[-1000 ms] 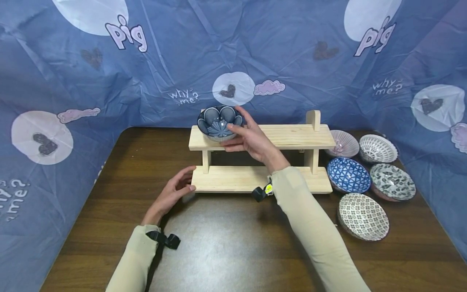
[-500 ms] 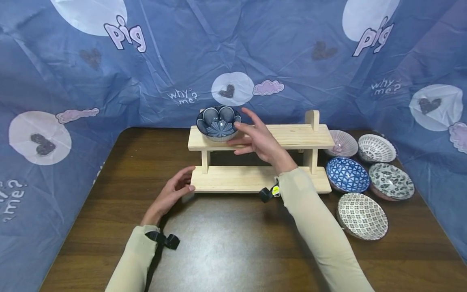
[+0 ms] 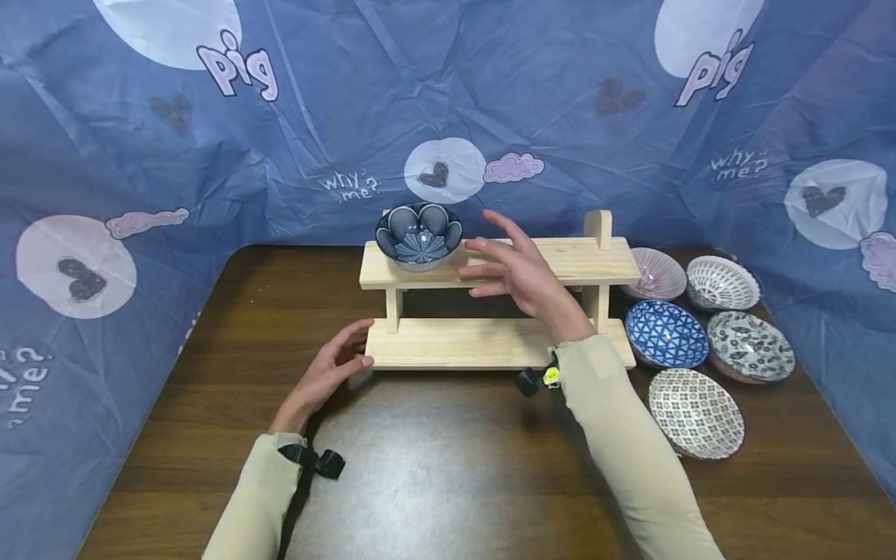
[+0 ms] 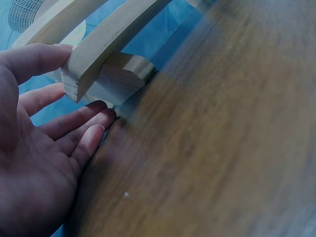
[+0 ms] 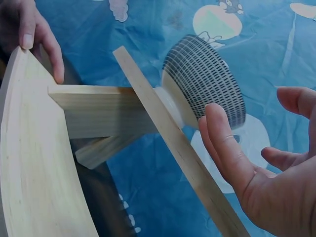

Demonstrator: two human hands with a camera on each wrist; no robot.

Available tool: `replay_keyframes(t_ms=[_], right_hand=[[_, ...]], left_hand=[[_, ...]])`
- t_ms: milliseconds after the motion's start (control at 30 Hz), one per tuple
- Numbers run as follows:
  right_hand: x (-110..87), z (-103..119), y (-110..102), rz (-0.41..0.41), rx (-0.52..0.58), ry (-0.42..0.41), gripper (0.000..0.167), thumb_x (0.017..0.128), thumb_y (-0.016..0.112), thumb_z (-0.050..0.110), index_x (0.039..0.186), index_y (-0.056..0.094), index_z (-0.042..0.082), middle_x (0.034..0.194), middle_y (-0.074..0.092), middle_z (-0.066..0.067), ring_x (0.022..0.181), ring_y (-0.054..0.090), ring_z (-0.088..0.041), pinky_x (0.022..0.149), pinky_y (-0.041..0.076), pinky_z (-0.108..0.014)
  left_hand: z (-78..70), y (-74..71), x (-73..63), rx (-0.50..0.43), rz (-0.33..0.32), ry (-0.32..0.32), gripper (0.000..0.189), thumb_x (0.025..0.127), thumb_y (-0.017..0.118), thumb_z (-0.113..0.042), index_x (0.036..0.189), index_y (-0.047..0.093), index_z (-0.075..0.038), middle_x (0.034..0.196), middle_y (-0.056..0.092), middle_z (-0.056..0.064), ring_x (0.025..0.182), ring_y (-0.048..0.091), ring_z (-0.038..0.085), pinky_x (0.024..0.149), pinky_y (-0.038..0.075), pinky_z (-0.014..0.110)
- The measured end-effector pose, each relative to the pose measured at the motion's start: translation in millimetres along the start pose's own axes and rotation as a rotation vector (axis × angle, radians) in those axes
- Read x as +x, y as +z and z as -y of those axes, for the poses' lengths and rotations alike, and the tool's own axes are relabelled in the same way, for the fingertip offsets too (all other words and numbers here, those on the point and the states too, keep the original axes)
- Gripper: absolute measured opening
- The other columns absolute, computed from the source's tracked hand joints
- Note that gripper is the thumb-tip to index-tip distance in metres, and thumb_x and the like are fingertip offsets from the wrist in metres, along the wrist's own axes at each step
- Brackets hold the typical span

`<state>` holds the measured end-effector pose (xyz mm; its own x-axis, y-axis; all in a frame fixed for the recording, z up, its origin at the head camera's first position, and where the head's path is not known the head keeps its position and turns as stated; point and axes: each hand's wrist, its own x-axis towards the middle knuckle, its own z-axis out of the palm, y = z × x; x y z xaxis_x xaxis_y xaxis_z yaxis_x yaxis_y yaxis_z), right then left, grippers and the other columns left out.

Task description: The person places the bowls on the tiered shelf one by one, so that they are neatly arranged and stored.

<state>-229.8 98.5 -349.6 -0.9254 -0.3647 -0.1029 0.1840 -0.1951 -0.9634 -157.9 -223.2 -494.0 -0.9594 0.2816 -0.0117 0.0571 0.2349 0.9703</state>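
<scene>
A dark blue bowl (image 3: 420,241) with a petal pattern stands on the left end of the upper board of a two-tier wooden shelf (image 3: 441,342). Just right of that bowl my right hand (image 3: 525,268) hovers, fingers spread, holding nothing. The right wrist view shows the bowl's dashed outer wall (image 5: 207,74) and a gap between it and the hand. My left hand (image 3: 325,381) pinches the left end of the lower board, thumb at the front corner and index finger at the back one. In the left wrist view its other fingers (image 4: 86,143) extend below the board end.
Right of the shelf stand several bowls: a pinkish ribbed one (image 3: 656,274), a white dashed one (image 3: 723,283), a blue triangle-patterned one (image 3: 666,334), a leaf-patterned one (image 3: 752,347) and a brown-and-white patterned one (image 3: 696,414). A blue printed cloth (image 3: 308,117) hangs behind the table (image 3: 420,467).
My right hand has let go of the dark blue bowl and drawn back to the right. The bowl stays on the upper board, and my left hand has kept its place.
</scene>
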Motion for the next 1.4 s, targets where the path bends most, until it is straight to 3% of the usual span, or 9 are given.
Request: replay_keyframes(t_ms=[433,733,967,1200,1400], right_hand=[[-27.4,-0.3,-27.8,0.000,-0.017,-0.046,0.055,0.106,0.042,0.019,0.157,0.024,0.025,0.152,0.040,-0.027,0.091,0.075,-0.017,0.071,0.062,-0.038],[-51.7,-0.6,-45.9,0.016,-0.032,-0.100,0.053,0.106,0.044,0.020,0.156,0.025,0.022,0.130,0.063,-0.003,0.094,0.075,-0.017,0.071,0.062,-0.038],[-72.9,0.6,-59.6,0.014,-0.026,-0.150,0.053,0.106,0.046,0.019,0.155,0.027,0.022,0.124,0.068,0.005,0.095,0.075,-0.017,0.070,0.062,-0.036],[-94.8,2.2,-75.6,0.017,0.006,-0.203,0.049,0.107,0.044,0.014,0.152,0.030,0.022,0.127,0.067,0.000,0.097,0.075,-0.019,0.071,0.062,-0.036],[-113.6,1.5,-89.4,0.028,0.022,-0.238,0.047,0.107,0.041,0.010,0.151,0.031,0.022,0.128,0.067,-0.001,0.098,0.075,-0.020,0.071,0.062,-0.038]], left_hand=[[-1.3,-1.7,-0.4,0.018,-0.005,-0.020,0.061,0.096,0.061,-0.010,0.152,0.037,-0.007,0.139,0.053,0.031,0.114,0.054,0.015,0.092,0.045,0.018],[-0.5,-0.8,-1.0,0.006,-0.003,-0.011,0.061,0.096,0.061,-0.009,0.152,0.038,-0.006,0.140,0.052,0.031,0.115,0.054,0.011,0.093,0.045,0.017],[-0.3,-0.2,-0.7,-0.007,-0.002,-0.001,0.061,0.096,0.061,-0.007,0.152,0.037,-0.005,0.139,0.052,0.032,0.112,0.055,0.005,0.093,0.045,0.017],[-0.1,0.0,-0.9,-0.005,0.006,-0.005,0.061,0.096,0.061,-0.008,0.152,0.037,-0.006,0.141,0.052,0.031,0.115,0.053,0.009,0.093,0.045,0.017],[-0.8,0.5,-0.9,-0.015,0.010,0.011,0.061,0.096,0.061,-0.007,0.152,0.037,-0.005,0.141,0.051,0.032,0.114,0.054,0.005,0.093,0.045,0.016]])
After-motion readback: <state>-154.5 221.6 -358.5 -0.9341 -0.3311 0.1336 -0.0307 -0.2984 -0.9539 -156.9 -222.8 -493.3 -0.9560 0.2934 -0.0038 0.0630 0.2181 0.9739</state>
